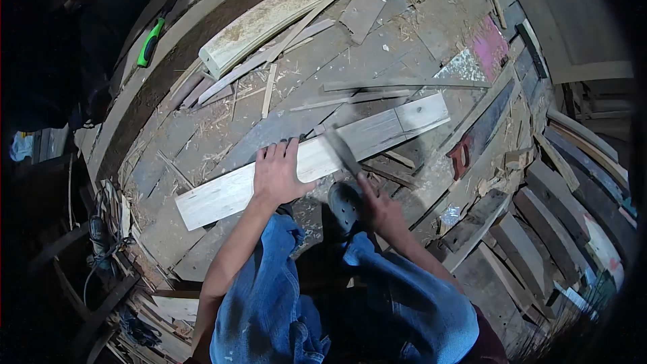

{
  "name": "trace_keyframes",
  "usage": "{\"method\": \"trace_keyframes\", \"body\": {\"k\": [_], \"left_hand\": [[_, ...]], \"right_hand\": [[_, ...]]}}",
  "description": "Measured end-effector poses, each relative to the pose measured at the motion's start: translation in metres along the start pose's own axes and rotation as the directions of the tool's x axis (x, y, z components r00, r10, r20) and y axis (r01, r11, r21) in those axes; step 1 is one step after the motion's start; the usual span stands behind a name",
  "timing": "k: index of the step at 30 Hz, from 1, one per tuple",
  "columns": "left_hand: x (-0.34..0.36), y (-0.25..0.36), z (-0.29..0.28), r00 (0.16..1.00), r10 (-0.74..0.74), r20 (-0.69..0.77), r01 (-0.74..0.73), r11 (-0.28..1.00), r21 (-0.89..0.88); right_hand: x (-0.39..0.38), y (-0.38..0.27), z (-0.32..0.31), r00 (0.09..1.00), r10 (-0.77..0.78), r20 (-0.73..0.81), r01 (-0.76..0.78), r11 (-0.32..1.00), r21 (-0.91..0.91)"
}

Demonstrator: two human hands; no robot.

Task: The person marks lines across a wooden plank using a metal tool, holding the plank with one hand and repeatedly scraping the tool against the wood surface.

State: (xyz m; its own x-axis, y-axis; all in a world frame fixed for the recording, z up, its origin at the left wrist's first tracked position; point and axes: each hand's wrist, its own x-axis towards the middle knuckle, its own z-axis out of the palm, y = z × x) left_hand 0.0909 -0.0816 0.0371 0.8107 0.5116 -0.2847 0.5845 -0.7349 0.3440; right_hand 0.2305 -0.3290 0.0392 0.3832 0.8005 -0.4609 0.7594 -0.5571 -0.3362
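A long pale wooden plank [222, 195] lies slantwise across the floor in front of me, its far right part greyer and marked with dark lines. My left hand [276, 174] spans the plank left of its middle, fingers over the far edge and thumb spread near the near edge. In my right hand [383, 212] is a grey, blade-like tool [344, 152], closed in the fingers. Motion blurs the tool, and its tip reaches over the plank's middle; its exact kind is unclear. My perforated grey shoe [345, 205] sits between the hands, close to the plank's near edge.
A red-handled saw [460, 158] lies to the right. A thick pale beam [269, 20] and thin strips lie beyond the plank. A green-handled tool [150, 44] rests at the far left. Several timber offcuts [526, 243] are stacked at right; shavings litter the floor.
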Motion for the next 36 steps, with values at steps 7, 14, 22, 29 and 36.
{"method": "trace_keyframes", "body": {"k": [7, 14, 22, 29, 36], "left_hand": [[0.004, 0.008, -0.007, 0.999, 0.010, -0.044, -0.010, 1.000, -0.017], [-0.001, -0.001, -0.002, 0.999, 0.001, -0.043, -0.002, 1.000, -0.016], [0.002, 0.005, -0.008, 0.998, -0.026, 0.051, 0.026, 0.999, -0.018], [0.003, 0.006, -0.004, 1.000, 0.004, -0.018, -0.005, 0.999, -0.045], [-0.001, 0.003, -0.002, 0.999, 0.000, -0.043, -0.001, 1.000, -0.018]], "right_hand": [[0.029, 0.086, -0.024, 0.835, 0.314, -0.452, -0.247, 0.948, 0.201], [0.013, 0.021, -0.014, 0.992, 0.122, -0.040, -0.124, 0.990, -0.067], [0.035, 0.083, -0.045, 0.855, 0.259, -0.448, -0.222, 0.966, 0.135], [0.027, 0.114, -0.051, 0.837, 0.228, -0.498, -0.316, 0.943, -0.099], [0.001, 0.055, -0.034, 0.915, 0.359, -0.187, -0.365, 0.931, 0.004]]}}
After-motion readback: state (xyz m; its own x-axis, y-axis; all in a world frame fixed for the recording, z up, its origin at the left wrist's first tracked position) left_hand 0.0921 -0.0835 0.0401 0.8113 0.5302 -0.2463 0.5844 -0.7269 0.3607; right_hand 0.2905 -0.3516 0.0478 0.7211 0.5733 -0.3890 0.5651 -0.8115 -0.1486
